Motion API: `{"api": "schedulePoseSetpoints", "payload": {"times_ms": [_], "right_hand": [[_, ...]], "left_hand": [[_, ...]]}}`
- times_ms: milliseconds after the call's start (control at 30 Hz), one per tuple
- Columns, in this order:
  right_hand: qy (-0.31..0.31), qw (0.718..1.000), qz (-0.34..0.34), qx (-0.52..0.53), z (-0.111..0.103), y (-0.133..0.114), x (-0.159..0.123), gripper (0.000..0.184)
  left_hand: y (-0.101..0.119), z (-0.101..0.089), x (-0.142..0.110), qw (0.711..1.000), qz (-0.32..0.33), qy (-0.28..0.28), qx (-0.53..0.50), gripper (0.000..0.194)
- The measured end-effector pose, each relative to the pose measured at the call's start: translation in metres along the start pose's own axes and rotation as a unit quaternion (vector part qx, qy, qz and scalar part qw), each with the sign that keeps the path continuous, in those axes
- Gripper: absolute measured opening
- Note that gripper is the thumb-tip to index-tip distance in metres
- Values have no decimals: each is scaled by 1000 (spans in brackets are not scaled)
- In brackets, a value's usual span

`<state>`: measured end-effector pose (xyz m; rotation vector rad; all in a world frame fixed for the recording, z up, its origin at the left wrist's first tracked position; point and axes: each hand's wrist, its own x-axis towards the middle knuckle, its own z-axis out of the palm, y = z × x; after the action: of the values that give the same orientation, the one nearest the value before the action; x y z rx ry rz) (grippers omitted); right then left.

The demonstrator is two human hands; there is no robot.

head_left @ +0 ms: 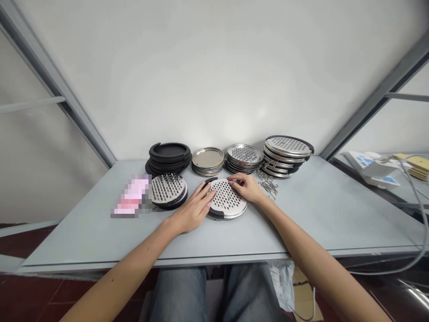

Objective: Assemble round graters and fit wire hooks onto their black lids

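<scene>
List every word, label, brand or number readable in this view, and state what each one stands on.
Nothing can be read. The pink item on the table is pixelated past reading. The printed label on the plastic bag under the table is too small and blurred. The white sheets with blue marks on the side bench show no legible text.

Bare forearms (124, 279), faded blue jeans (181, 297)
</scene>
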<state>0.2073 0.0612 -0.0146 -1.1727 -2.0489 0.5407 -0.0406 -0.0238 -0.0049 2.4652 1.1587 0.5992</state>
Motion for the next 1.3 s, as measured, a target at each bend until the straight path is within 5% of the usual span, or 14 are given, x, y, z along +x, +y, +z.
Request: {"api": "schedulePoseSetpoints", "payload": {"times_ms": [300, 533, 633, 867, 1033, 1300], "right_hand": [[14, 999, 46, 5, 8, 4, 8, 22], [5, 999, -16, -40, -11, -1, 4, 33], [-73, 996, -56, -11, -29, -4, -2, 47], [-221, 975, -10, -11, -42, -2, -12, 113], [-223, 973, -23, -50, -36, -1, -14, 111], [-212, 975, -57, -43, -31, 3, -9, 111]], "left_hand": [[3, -1, 5, 999, 20, -23, 22, 56], [3, 4, 10, 999, 4, -7, 47, 62], [1, 6, 9, 999, 0, 5, 43, 63], [-5, 13, 8, 994, -96, 37, 23, 84], [-4, 12, 7, 993, -112, 26, 0, 93], [-2, 9, 7, 992, -95, 82, -19, 101]]}}
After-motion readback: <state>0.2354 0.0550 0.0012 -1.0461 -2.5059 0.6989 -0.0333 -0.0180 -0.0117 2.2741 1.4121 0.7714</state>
